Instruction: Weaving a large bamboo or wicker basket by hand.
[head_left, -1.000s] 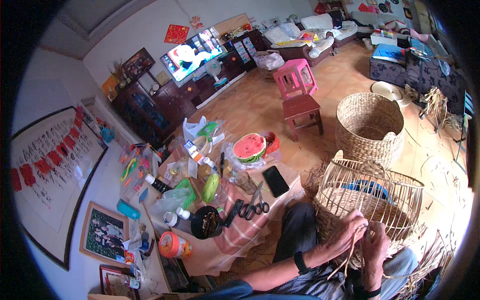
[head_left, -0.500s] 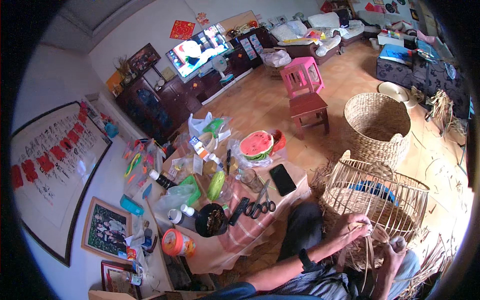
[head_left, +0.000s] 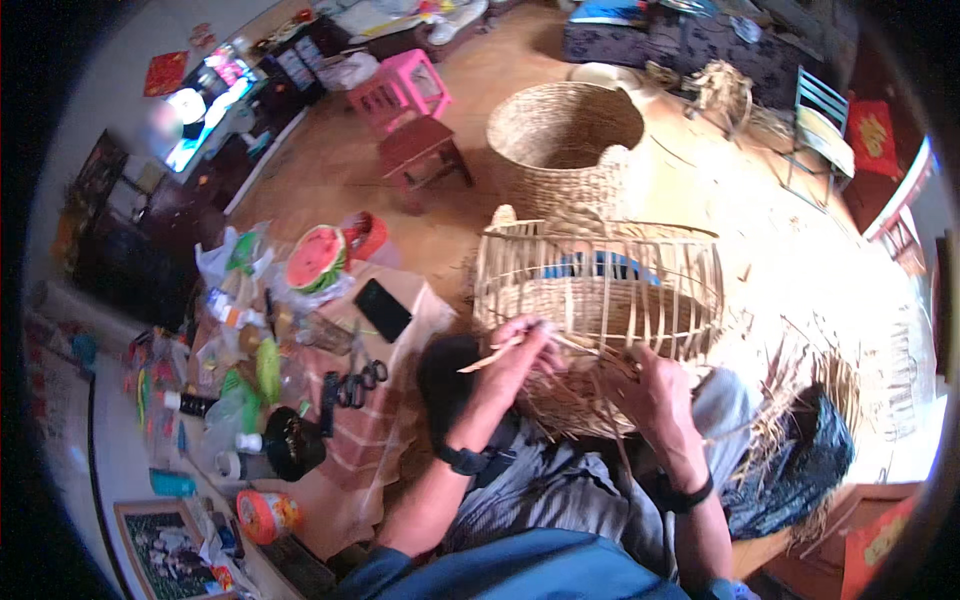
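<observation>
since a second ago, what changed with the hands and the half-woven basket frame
The view has swung right and downward, so the open-ribbed pale cane basket frame now sits mid-picture instead of at the right. The left hand went on pinching a thin cane strip at the frame's lower edge; the right hand stayed on the woven base. The finished round wicker basket, pink plastic stool and cut watermelon kept their places.

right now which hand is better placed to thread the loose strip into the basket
Left, probably. The left hand already pinches the loose strip beside the half-woven basket. The right hand presses on the woven base, steadying it.
</observation>
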